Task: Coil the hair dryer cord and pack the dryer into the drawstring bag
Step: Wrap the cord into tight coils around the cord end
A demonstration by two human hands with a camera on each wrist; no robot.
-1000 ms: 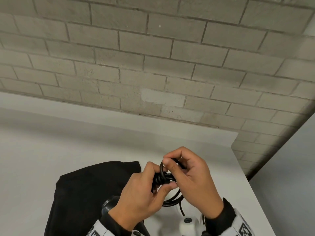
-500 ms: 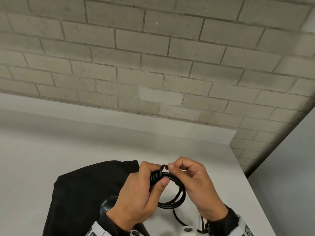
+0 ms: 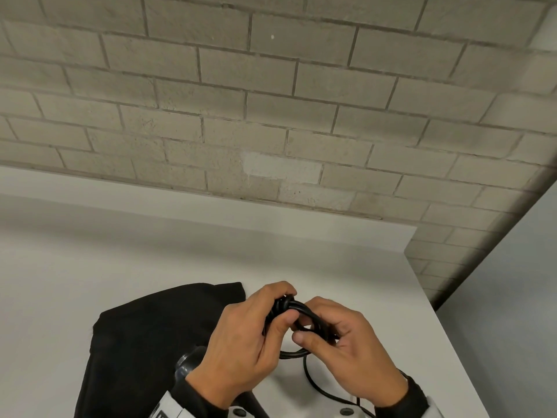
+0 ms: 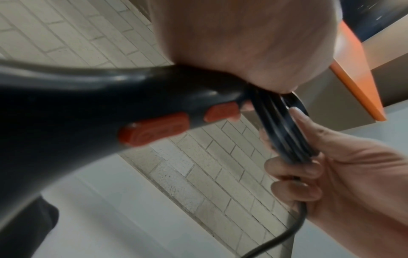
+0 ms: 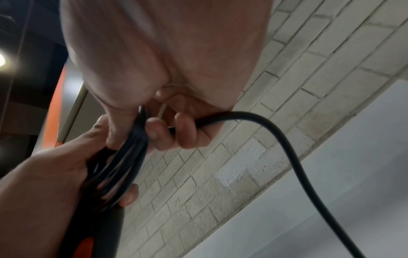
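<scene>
Cord (image 3: 297, 309): mostly looped, both hands' grip pinching the bundle; tail loose. Dryer (image 4: 66, 108) unpacked, beside bag (image 3: 144, 336).

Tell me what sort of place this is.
Probably a plain indoor workroom or utility space, not a bathroom: a painted brick wall, a bare white table against it, and an orange-edged panel overhead.

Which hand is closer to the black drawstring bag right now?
Left. The left hand hovers at the black drawstring bag's right edge, gripping the coiled cord; the right hand is farther right, over bare table.
</scene>
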